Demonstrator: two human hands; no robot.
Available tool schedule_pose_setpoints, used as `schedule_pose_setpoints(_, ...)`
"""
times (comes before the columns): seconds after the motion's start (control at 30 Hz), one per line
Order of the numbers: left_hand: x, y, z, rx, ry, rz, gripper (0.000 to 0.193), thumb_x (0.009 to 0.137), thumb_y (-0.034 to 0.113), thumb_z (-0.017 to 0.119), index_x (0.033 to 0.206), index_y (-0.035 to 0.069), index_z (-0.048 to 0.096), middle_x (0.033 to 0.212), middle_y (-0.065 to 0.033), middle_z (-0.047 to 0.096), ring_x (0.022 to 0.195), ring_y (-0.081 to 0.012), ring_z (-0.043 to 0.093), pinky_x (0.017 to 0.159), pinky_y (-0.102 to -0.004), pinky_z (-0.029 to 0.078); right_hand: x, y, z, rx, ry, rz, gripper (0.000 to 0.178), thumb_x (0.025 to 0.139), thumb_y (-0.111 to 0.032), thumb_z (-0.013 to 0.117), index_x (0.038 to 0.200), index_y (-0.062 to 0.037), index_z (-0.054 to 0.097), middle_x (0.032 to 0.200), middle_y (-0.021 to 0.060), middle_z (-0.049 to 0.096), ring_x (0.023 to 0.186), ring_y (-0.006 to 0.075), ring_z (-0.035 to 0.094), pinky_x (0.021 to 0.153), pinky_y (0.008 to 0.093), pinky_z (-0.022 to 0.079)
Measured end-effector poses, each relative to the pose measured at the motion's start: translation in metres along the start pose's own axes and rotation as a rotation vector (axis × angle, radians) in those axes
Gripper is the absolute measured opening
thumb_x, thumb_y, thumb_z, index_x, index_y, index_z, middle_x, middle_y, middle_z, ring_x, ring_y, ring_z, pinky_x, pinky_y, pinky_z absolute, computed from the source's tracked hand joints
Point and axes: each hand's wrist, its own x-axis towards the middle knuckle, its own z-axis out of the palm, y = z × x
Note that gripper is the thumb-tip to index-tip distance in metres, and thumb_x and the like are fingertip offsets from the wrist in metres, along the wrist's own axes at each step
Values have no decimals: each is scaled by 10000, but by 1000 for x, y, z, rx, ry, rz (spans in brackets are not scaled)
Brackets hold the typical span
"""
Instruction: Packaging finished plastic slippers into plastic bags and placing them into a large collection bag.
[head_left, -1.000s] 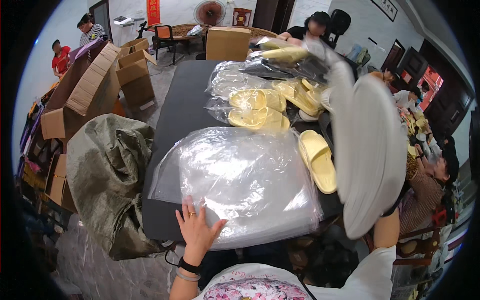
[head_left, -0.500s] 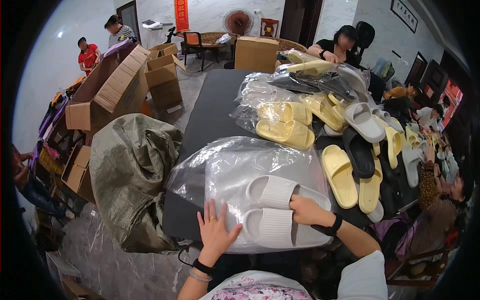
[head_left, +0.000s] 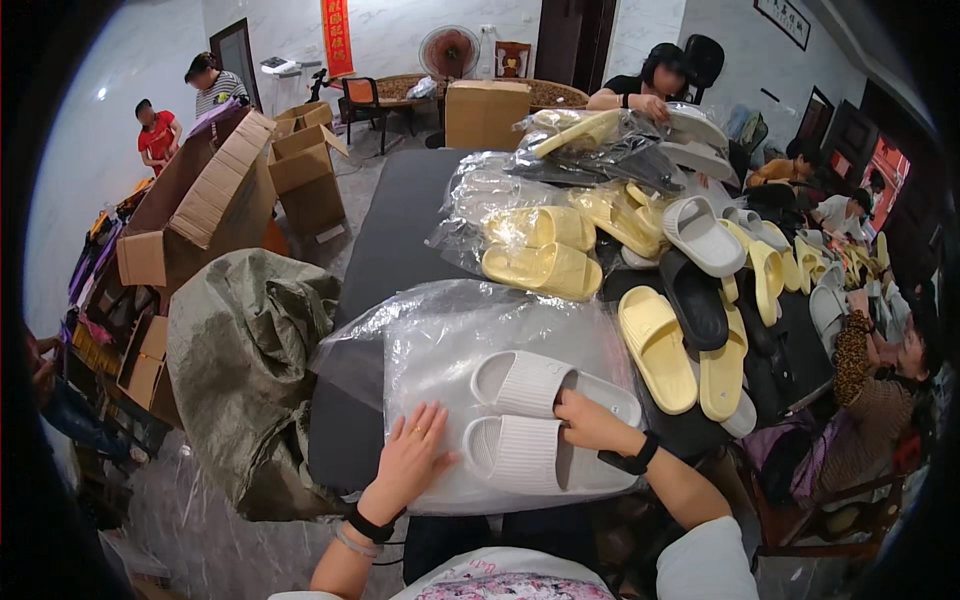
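Note:
A pair of light grey slide slippers lies side by side on a stack of clear plastic bags [head_left: 430, 350] at the table's near edge. My right hand [head_left: 598, 422] is closed at their inner edges, with fingers curled between the far slipper [head_left: 530, 382] and the near slipper [head_left: 535, 456]. Its fingertips are hidden. To the left, my left hand [head_left: 412, 456] lies flat on the bags, fingers stretched out, apart from the slippers. Just right of the bags are a loose yellow slipper [head_left: 657, 348] and a black slipper [head_left: 692, 298].
Bagged yellow slippers [head_left: 545, 245] are heaped farther back on the dark table [head_left: 385, 225]. A green woven sack [head_left: 245, 370] stands against its left side, with cardboard boxes [head_left: 305, 180] beyond. A co-worker [head_left: 655, 85] handles slippers at the far end; others sit at right.
The whole view has shifted slightly left. My left hand's fingers are drawn closer together and lean more to the right. The right hand keeps its grip. The far co-worker's hand has moved at the pile.

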Motion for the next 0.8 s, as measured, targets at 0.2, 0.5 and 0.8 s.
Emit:
schedule_pose_setpoints(0.2, -17, 4, 22, -17, -21, -134, 615, 791, 426, 578, 1268, 60, 445, 1320, -126, 440, 1237, -284, 395, 978, -422, 335, -6, 1, -1, -93, 156, 106, 157, 659, -50, 561, 792, 33, 565, 950, 226, 486, 905, 414, 491, 793, 461, 424)
schedule_pose_setpoints(0.5, -7, -6, 7, -154, 141, -209, 164, 778, 183, 593, 907, 84, 617, 775, -88, 569, 744, -261, 555, 692, -387, 426, -6, 27, 1, -100, 308, 298, 221, 681, -56, 553, 880, 37, 579, 1021, 271, 478, 943, 452, 473, 835, 484, 416)
schedule_pose_setpoints(0.8, 14, -48, -93, -914, 578, -502, 251, 928, 285, 454, 957, 66, 574, 680, 28, 478, 593, -69, 483, 465, -243, 373, -7, 37, 7, -134, 422, 174, 162, 686, -100, 595, 800, 11, 624, 952, 250, 543, 792, 432, 547, 748, 464, 469)
